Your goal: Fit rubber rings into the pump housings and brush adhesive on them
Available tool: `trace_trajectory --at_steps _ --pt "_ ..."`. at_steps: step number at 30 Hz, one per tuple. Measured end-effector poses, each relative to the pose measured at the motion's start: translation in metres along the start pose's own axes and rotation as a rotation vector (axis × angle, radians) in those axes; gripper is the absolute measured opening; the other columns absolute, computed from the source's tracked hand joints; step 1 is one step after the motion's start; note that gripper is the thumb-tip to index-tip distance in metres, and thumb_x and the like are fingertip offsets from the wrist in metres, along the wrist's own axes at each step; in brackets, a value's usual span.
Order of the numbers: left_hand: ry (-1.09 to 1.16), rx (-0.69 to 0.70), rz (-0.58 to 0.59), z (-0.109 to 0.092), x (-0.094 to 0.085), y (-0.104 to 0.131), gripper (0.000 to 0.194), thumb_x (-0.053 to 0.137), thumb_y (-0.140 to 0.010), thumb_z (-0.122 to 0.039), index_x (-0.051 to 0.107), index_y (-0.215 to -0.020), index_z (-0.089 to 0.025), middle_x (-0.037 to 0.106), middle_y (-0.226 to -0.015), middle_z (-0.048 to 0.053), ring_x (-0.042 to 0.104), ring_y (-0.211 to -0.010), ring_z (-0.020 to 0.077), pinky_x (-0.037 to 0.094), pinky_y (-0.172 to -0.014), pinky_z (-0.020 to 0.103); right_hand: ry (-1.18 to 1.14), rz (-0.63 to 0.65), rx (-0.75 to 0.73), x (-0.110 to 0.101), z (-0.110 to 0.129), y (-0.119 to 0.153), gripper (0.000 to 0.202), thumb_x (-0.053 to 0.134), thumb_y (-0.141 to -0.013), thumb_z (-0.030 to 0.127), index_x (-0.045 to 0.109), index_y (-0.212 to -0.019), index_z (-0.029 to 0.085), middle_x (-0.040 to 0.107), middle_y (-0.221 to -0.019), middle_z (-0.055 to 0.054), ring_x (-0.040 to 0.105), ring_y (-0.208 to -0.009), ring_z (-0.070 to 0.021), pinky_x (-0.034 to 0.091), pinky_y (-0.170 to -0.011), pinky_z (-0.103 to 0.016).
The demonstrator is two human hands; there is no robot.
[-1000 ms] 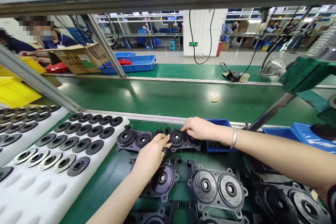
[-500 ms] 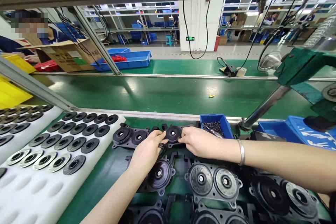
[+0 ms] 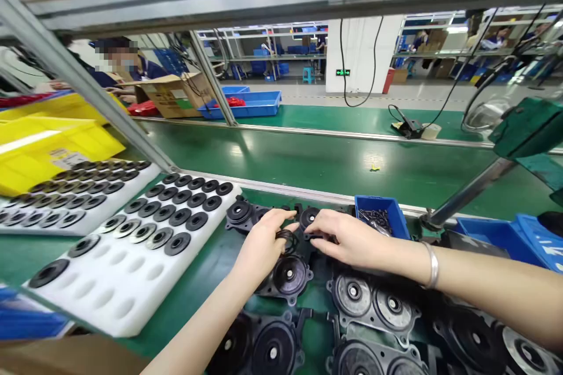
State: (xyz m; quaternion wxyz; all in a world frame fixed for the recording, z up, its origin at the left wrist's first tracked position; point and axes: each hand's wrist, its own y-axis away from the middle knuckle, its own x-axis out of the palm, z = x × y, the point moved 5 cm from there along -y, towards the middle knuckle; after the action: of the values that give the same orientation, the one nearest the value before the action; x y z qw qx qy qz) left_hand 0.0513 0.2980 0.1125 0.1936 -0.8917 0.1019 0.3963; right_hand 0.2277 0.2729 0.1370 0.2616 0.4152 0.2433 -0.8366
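Note:
My left hand (image 3: 265, 241) has its fingers curled around several thin black rings (image 3: 288, 240), beside the back row of dark housings. My right hand (image 3: 341, 235) is just to the right, its fingers apart over a housing with a round black disc (image 3: 309, 218); nothing shows between them. Another back-row housing (image 3: 240, 212) is partly covered by my left hand. Nearer to me lie more twin-circle housings, among them one with grey discs (image 3: 373, 299) below my right hand and one with dark discs (image 3: 264, 344) at the bottom.
White trays (image 3: 145, 290) of black discs stand at the left, with yellow bins (image 3: 57, 146) behind. A blue box of screws (image 3: 402, 224) is beyond my right hand. A metal post (image 3: 466, 190) rises at the right. A person sits behind a cardboard box (image 3: 169, 94).
The view has turned left, showing more trays and bins. My right hand's fingers have opened from their pinch on the disc. My left hand has drawn back slightly with the rings.

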Motion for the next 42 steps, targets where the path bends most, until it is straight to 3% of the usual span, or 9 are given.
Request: trace_trajectory --at_steps 3,7,11,18,23,30,34,38,42 --pt "0.066 0.037 -0.096 -0.022 -0.019 0.014 0.026 0.051 -0.097 -0.026 0.069 -0.115 -0.022 0.073 -0.107 0.006 0.073 -0.089 0.0184 0.061 -0.068 0.026 -0.321 -0.017 -0.04 -0.001 0.021 -0.007 0.02 0.066 -0.095 0.031 0.071 -0.107 0.015 0.068 -0.102 -0.008 0.066 -0.09 -0.0186 0.053 -0.085 -0.031" --pt "0.083 0.127 -0.198 -0.042 -0.037 0.037 0.027 0.049 -0.094 -0.016 0.07 -0.11 -0.021 0.075 -0.104 0.005 0.072 -0.097 0.0181 0.061 -0.084 0.029 -0.614 -0.039 -0.014 0.007 0.04 -0.014 0.032 0.07 -0.091 0.046 0.066 -0.078 0.017 0.067 -0.082 -0.002 0.062 -0.078 -0.0156 0.05 -0.075 -0.028" --pt "0.066 0.217 -0.271 -0.048 -0.054 0.064 0.033 0.046 -0.09 -0.009 0.069 -0.112 -0.018 0.074 -0.106 0.007 0.071 -0.1 0.0168 0.06 -0.09 0.029 -0.882 0.082 0.171 0.022 0.051 -0.015 0.051 0.082 -0.072 0.064 0.064 -0.077 0.017 0.062 -0.068 0.002 0.055 -0.058 -0.0114 0.045 -0.056 -0.024" --pt "0.031 0.267 -0.269 -0.049 -0.062 0.091 0.053 0.035 -0.08 0.001 0.067 -0.119 -0.015 0.073 -0.109 0.01 0.07 -0.1 0.0167 0.062 -0.088 0.03 -1.102 0.252 0.268 0.04 0.083 -0.007 0.052 0.081 -0.074 0.065 0.065 -0.076 0.015 0.059 -0.058 0.005 0.052 -0.052 -0.0083 0.043 -0.052 -0.021" --pt "0.036 0.249 -0.206 -0.045 -0.06 0.097 0.054 0.035 -0.086 -0.003 0.063 -0.131 -0.016 0.072 -0.115 0.011 0.071 -0.103 0.0183 0.062 -0.093 0.034 -1.132 0.17 0.342 0.042 0.085 -0.008 0.054 0.092 -0.06 0.059 0.065 -0.075 0.015 0.058 -0.059 0.006 0.051 -0.054 -0.0076 0.041 -0.051 -0.021" --pt "0.093 0.282 -0.133 -0.034 -0.056 0.112 0.064 0.035 -0.094 -0.005 0.043 -0.154 -0.026 0.068 -0.13 0.011 0.069 -0.115 0.0179 0.062 -0.092 0.029 -1.107 0.095 0.324 0.04 0.074 -0.01 0.053 0.09 -0.063 0.06 0.065 -0.078 0.015 0.06 -0.058 0.006 0.048 -0.049 -0.0072 0.038 -0.049 -0.021" --pt "0.163 0.237 -0.283 -0.032 -0.069 0.124 0.055 0.037 -0.1 -0.008 0.051 -0.148 -0.032 0.058 -0.146 0.011 0.061 -0.13 0.0194 0.061 -0.089 0.023 -1.024 0.027 0.307 0.038 0.067 -0.011 0.053 0.087 -0.066 0.062 0.065 -0.078 0.015 0.06 -0.055 0.005 0.049 -0.049 -0.0084 0.037 -0.049 -0.022" --pt "0.266 0.186 -0.528 -0.03 -0.092 0.129 0.036 0.051 -0.101 -0.014 0.07 -0.126 -0.031 0.064 -0.121 0.007 0.071 -0.098 0.0143 0.061 -0.082 0.021 -0.9 -0.009 0.252 0.036 0.065 -0.013 0.05 0.083 -0.071 0.064 0.065 -0.077 0.017 0.058 -0.058 0.004 0.049 -0.051 -0.0096 0.037 -0.049 -0.023" --pt "0.222 0.187 -0.464 -0.03 -0.09 0.12 0.023 0.06 -0.098 -0.021 0.075 -0.114 -0.026 0.062 -0.103 0.004 0.067 -0.075 0.0102 0.06 -0.069 0.02 -0.759 -0.06 0.166 0.035 0.067 -0.014 0.046 0.079 -0.076 0.062 0.066 -0.075 0.018 0.059 -0.066 0.002 0.052 -0.058 -0.0116 0.041 -0.053 -0.024"
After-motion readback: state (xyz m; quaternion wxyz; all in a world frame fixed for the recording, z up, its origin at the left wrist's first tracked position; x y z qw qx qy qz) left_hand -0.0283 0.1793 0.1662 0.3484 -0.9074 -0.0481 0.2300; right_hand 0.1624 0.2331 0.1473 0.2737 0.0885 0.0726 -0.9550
